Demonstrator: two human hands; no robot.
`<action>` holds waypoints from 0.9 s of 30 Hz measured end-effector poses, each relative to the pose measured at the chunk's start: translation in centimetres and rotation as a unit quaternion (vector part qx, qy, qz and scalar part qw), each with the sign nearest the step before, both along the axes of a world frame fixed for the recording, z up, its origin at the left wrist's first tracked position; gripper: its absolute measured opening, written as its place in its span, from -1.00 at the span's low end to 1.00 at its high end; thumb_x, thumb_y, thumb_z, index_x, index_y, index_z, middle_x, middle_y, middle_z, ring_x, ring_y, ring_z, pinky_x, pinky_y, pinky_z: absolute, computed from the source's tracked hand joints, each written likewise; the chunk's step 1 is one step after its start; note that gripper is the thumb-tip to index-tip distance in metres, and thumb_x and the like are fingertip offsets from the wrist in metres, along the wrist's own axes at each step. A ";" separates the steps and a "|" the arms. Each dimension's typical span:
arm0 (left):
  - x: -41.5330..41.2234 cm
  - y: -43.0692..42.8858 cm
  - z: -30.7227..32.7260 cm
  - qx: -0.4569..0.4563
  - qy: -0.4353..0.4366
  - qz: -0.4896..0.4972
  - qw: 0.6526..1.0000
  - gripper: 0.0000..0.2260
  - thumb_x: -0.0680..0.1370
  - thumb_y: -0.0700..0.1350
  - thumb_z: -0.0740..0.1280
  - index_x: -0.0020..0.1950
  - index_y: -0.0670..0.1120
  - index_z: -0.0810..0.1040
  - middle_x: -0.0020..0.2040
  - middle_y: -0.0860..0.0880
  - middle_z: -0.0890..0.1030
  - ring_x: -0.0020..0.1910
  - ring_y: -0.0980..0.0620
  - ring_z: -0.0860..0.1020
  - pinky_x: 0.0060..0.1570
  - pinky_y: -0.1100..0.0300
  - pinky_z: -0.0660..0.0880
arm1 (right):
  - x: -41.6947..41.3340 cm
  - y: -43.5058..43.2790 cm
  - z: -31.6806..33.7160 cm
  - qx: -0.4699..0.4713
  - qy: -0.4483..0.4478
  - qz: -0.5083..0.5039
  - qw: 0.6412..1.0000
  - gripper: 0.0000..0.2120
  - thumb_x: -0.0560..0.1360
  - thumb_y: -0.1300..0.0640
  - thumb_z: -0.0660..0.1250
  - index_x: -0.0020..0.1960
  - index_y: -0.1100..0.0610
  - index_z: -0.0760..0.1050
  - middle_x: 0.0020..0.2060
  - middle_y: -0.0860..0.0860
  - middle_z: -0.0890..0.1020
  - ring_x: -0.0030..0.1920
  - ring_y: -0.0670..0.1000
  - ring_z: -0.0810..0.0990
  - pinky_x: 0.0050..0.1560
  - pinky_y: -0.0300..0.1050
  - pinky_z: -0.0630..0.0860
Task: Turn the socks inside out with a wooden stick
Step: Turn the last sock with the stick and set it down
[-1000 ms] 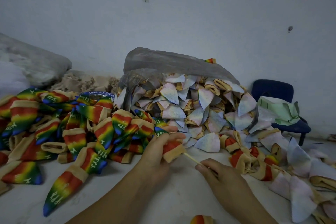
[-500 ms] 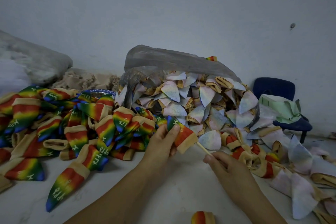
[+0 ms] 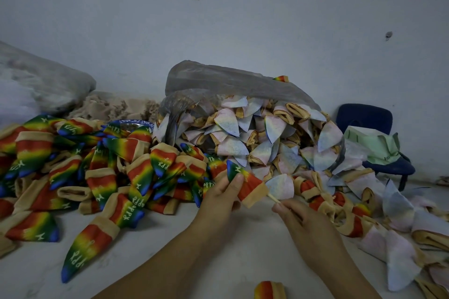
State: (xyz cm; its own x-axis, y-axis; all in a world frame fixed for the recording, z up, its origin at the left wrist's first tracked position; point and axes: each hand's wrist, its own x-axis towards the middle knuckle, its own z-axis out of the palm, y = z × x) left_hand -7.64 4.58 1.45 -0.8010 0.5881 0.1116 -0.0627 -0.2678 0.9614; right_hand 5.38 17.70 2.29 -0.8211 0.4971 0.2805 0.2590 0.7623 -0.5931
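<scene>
My left hand (image 3: 222, 198) grips a rainbow sock (image 3: 245, 183) with a tan cuff, its blue-green toe pointing up and left. A thin wooden stick (image 3: 274, 199) pokes out of the cuff, and my right hand (image 3: 302, 223) pinches its lower end. The sock is stretched along the stick, rainbow side showing. A heap of rainbow socks (image 3: 102, 172) lies to the left. Pale inside-out socks (image 3: 257, 138) spill from a grey plastic bag (image 3: 230, 82) in the middle.
More pale and half-turned socks (image 3: 379, 223) trail along the right side of the white surface (image 3: 230, 245). A blue chair (image 3: 366, 121) with green cloth stands at the right by the wall. A grey sack (image 3: 46, 82) lies far left. One rainbow sock cuff (image 3: 268, 290) sits at the bottom edge.
The sock has stretched out along the stick, from a bunched cuff to its full rainbow length, and both hands have risen slightly with it.
</scene>
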 end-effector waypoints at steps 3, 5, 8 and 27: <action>0.1 -0.2 0.4 0.058 -0.095 -0.031 0.993 -0.79 0.45 0.07 0.38 0.02 0.13 0.72 0.00 -0.01 0.72 -0.11 0.11 0.67 -0.18 0.25 0.58 | 0.4 0.6 0.3 0.023 -0.035 -0.007 0.999 -0.87 0.54 -0.22 0.12 -0.15 -0.36 0.40 -0.30 -0.16 0.59 -0.27 -0.22 0.52 -0.28 -0.25 0.42; 0.1 -0.2 0.4 0.052 -0.113 -0.042 0.991 -0.84 0.51 0.00 0.37 -0.05 0.03 0.74 -0.08 -0.05 0.72 -0.24 0.13 0.65 -0.35 0.29 0.55 | 0.8 1.2 0.7 0.035 -0.039 -0.012 0.999 -0.88 0.55 -0.20 0.13 -0.11 -0.35 0.42 -0.28 -0.20 0.59 -0.24 -0.24 0.52 -0.25 -0.27 0.42; 0.3 0.1 0.0 -0.001 -0.070 -0.055 0.996 -0.84 0.61 -0.07 0.30 0.04 -0.05 0.67 -0.07 -0.05 0.73 -0.20 0.03 0.70 -0.29 0.26 0.60 | 1.0 1.7 0.8 0.071 -0.021 -0.032 0.997 -0.79 0.56 -0.16 0.15 0.00 -0.19 0.55 -0.18 -0.16 0.62 -0.19 -0.19 0.51 -0.16 -0.18 0.48; -0.7 0.1 0.2 0.128 -0.127 0.000 0.984 -0.83 0.57 -0.16 0.34 0.15 -0.08 0.58 -0.04 -0.09 0.71 -0.16 0.06 0.69 -0.26 0.29 0.58 | 0.3 2.0 1.1 -0.085 0.069 -0.135 0.985 -0.69 0.57 -0.07 0.22 -0.30 0.04 0.45 -0.40 0.00 0.51 -0.36 -0.04 0.47 -0.33 -0.11 0.33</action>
